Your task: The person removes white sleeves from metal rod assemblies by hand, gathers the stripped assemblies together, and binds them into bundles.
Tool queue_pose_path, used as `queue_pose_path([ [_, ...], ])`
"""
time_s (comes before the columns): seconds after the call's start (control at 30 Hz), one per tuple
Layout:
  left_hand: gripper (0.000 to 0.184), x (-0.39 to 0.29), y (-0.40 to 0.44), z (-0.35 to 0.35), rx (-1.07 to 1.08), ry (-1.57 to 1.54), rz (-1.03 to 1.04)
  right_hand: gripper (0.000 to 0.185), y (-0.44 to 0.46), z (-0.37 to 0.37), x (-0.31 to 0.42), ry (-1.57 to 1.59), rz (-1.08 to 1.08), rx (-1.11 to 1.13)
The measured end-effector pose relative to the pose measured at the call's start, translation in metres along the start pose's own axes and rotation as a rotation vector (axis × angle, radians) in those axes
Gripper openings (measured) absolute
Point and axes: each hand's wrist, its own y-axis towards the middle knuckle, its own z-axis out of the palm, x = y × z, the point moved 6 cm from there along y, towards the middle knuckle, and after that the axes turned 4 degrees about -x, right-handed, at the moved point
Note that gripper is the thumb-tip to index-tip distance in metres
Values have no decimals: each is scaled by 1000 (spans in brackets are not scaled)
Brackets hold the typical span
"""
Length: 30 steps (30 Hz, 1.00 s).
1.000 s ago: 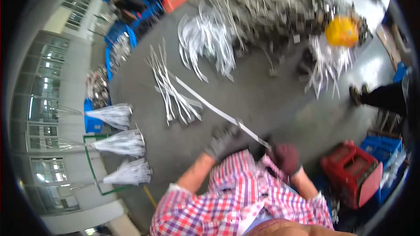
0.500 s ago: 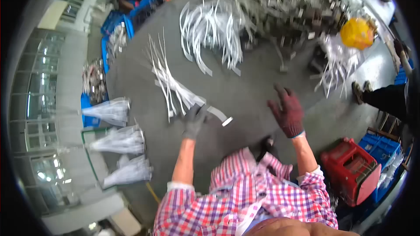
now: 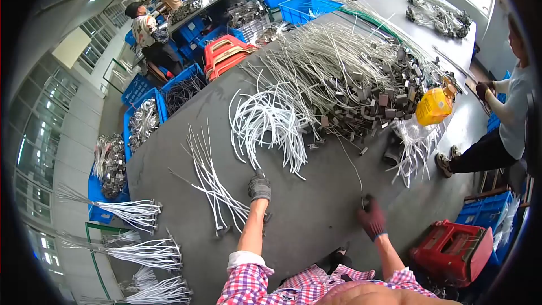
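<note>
White strips (image 3: 270, 114) lie on the worktop (image 3: 316, 209) in a curved bundle, lower ends pointing back toward the person. Left hand (image 3: 259, 186) is nearer — directly at those ends, fingers extended; whether it grips a strip cannot be told. Right hand (image 3: 372, 220), well apart, reaches a thin wire's end — thumb raised, hold unclear.

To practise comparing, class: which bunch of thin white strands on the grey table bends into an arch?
The curled white bunch just beyond the grey-gloved left hand; the crossed white bunch and the white bunch beside the yellow plastic container run straighter.
</note>
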Motion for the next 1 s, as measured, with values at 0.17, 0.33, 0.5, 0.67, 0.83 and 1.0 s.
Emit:
queue_pose_path([
  [0.17, 21, -15, -58, -3, 217, 179, 292, 26, -58, -15, -64, 109, -93, -10],
  [0.33, 20, 54, -182, 114, 680, -308, -99, 17, -128, -63, -50, -126, -386, -228],
  [0.5, 23, 65, -245, 197, 842, -510, -381, 18, -176, -59, -98, -559, -347, 320],
  [0.67, 21, -3, -256, 142, 648, -628, -77, 19, -204, -100, -127, -499, -269, 240],
  [0.83, 13, -44, -205, 71, 336, -655, 206, 22, -204, -118, -123, -482, -125, 260],
  [1.0, 11, -75, -178, 25, 196, -732, 251, 22, -198, -94, -187, -492, -145, 265],
])
